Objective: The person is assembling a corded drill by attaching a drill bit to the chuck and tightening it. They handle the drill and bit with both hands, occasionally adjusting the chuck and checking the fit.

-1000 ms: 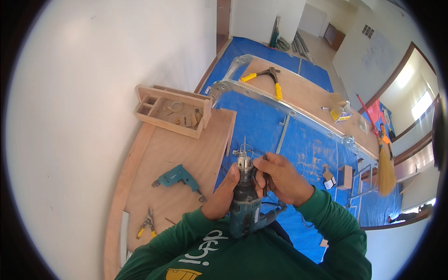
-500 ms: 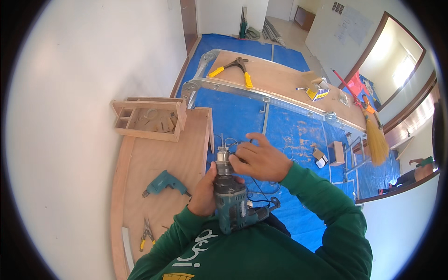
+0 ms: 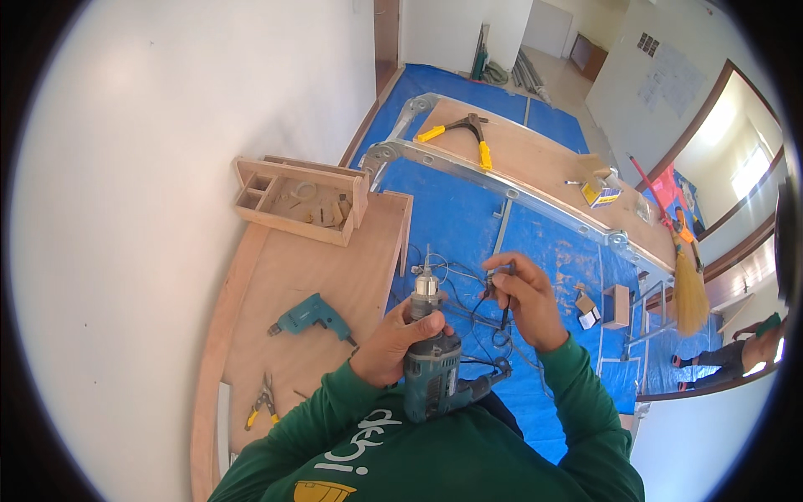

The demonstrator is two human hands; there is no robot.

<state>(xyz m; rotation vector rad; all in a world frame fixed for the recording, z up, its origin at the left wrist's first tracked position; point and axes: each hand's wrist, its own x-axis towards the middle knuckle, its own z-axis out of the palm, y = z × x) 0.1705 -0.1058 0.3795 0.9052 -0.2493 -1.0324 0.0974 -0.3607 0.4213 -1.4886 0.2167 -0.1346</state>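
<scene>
Since the earlier frame our right hand [image 3: 523,301] has come off the chuck and drawn away to the right, its fingers now pinched shut on a small dark chuck key [image 3: 504,311]. Our left hand [image 3: 395,345] is wrapped tight around the teal electric drill [image 3: 431,368], held upright before our chest beyond the plywood bench's [image 3: 309,276] right edge, silver chuck and thin bit pointing up, black cord looping below. A second teal drill [image 3: 311,318] lies mid-bench, yellow-handled pliers [image 3: 261,403] near its front-left corner.

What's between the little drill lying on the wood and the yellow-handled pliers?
Only bare board lies between the small teal drill and the pliers, seen in the head view.
</scene>
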